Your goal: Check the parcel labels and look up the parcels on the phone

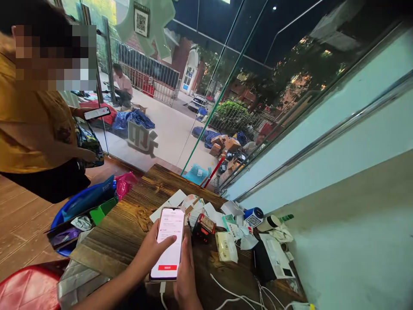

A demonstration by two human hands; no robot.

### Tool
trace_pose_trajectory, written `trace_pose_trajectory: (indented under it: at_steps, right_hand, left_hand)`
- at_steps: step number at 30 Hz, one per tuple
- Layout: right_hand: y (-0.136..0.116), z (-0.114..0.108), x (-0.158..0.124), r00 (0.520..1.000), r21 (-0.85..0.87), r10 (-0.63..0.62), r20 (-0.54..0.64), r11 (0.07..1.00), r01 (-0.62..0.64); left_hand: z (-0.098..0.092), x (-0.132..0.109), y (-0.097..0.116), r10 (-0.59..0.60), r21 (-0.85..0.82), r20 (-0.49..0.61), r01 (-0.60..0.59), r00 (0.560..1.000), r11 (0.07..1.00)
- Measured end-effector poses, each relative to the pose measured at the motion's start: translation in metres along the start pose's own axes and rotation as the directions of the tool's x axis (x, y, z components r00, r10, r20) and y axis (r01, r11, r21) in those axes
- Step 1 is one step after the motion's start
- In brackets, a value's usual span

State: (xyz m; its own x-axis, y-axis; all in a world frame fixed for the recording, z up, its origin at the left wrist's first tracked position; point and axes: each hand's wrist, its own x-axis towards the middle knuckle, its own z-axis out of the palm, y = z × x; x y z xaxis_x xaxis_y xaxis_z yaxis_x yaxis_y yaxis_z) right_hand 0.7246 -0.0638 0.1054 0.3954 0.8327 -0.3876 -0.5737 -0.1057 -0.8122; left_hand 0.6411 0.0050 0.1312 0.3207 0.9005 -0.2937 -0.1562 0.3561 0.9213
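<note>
A smartphone [167, 252] with a lit white screen and a red button near its bottom is held upright over the wooden table. My left hand [154, 242] grips its left edge, with the thumb lying over the middle of the screen. Along the lower right edge, my right hand [185, 267] is closed around the phone. A white charging cable [162, 289] is plugged into its lower end. Just right of the phone sits a black and red device [204, 228], beside a pack of tissues [226, 246].
On the wooden table [129, 228] are papers [174, 202], a blue cylinder with a QR code [253, 216] and a white box-shaped device [276, 258]. A blue bin [58, 221] and a red stool [29, 288] stand left. A person in yellow [35, 125] holds another phone [97, 113] near the glass wall.
</note>
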Motion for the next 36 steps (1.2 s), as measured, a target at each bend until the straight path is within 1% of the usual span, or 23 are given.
trace_pose_trajectory:
  at_steps: [1,2,5,9,13,16,20,23,28,34,36]
  right_hand:
    - [-0.004,0.003,-0.002,1.0,0.026,0.027,0.009,0.999,-0.027]
    - [-0.006,0.005,-0.005,1.0,0.036,0.029,0.011,0.999,-0.029]
    - [-0.011,0.009,-0.009,1.0,0.061,-0.003,0.006,0.998,0.003]
    - [-0.014,0.009,-0.012,0.997,0.125,-0.022,0.072,0.992,0.013]
    - [-0.013,0.006,-0.012,0.999,0.123,-0.019,0.039,0.992,0.014]
    - [-0.013,0.005,-0.012,0.999,0.141,-0.023,0.036,0.99,0.018]
    - [-0.015,0.007,-0.013,0.997,0.135,-0.029,0.071,0.991,0.019]
    - [-0.014,0.006,-0.012,0.998,0.099,-0.035,0.05,0.995,0.03]
    - [-0.014,0.005,-0.011,1.0,0.088,-0.022,0.002,0.996,0.021]
    - [-0.016,0.002,-0.015,1.0,0.103,0.027,0.0,0.994,-0.027]
    - [-0.013,-0.001,-0.013,1.0,0.084,0.013,-0.001,0.996,-0.013]
  left_hand:
    - [0.0,-0.001,0.0,0.002,0.002,0.01,-0.002,1.0,1.0]
    - [0.0,-0.002,0.0,0.004,0.001,0.019,-0.004,1.0,1.0]
    - [0.001,-0.007,0.003,-0.004,-0.028,0.034,0.005,0.999,1.0]
    - [0.004,-0.015,0.008,-0.011,-0.055,0.073,0.015,0.997,0.998]
    - [0.005,-0.017,0.01,0.015,-0.051,0.127,-0.008,0.992,0.999]
    - [0.005,-0.017,0.009,0.023,-0.047,0.14,-0.016,0.99,0.999]
    - [0.005,-0.016,0.009,0.024,-0.05,0.135,-0.017,0.991,0.999]
    - [0.005,-0.016,0.011,0.016,-0.066,0.112,-0.009,0.994,0.998]
    - [0.005,-0.015,0.01,0.006,-0.066,0.09,0.0,0.996,0.998]
    - [0.005,-0.016,0.012,-0.07,-0.101,0.077,0.077,0.995,0.992]
    - [0.002,-0.014,0.015,-0.06,-0.099,0.065,0.066,0.996,0.993]
